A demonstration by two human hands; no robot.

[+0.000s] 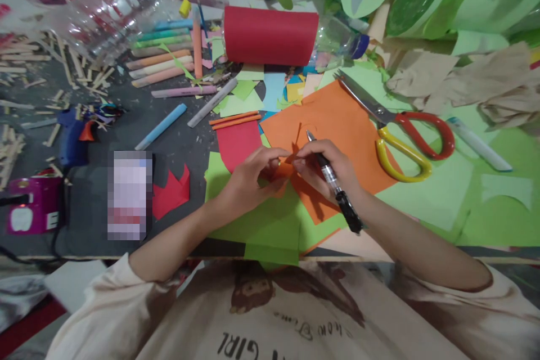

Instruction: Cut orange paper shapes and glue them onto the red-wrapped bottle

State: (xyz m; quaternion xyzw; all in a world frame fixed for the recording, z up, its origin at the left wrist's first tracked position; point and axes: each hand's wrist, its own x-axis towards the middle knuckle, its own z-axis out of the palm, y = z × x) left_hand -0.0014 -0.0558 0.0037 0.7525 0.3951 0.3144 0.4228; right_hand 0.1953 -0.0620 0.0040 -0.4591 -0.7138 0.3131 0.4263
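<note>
My left hand point(253, 171) is closed, its fingers pinching a small orange paper piece point(282, 171) over the sheets. Opposite it, my right hand point(327, 166) grips a black pen point(331, 177) that leans up past the thumb, while its fingertips meet the small piece too. Part of that piece is hidden by my fingers. Under my hands lies a large orange sheet point(354, 146) with a curved line drawn near the pen tip. Green paper point(244, 216) spreads below it. Scissors point(386, 118) with red and yellow handles rest across the orange sheet's right side.
A red-wrapped bottle point(270, 36) lies at the back. Markers point(162, 62), wooden sticks point(80, 64) and a blue glue gun point(73, 138) are on the left. A phone point(130, 196) sits beside a red paper crown point(172, 192). Crumpled brown paper point(422, 76) is at right.
</note>
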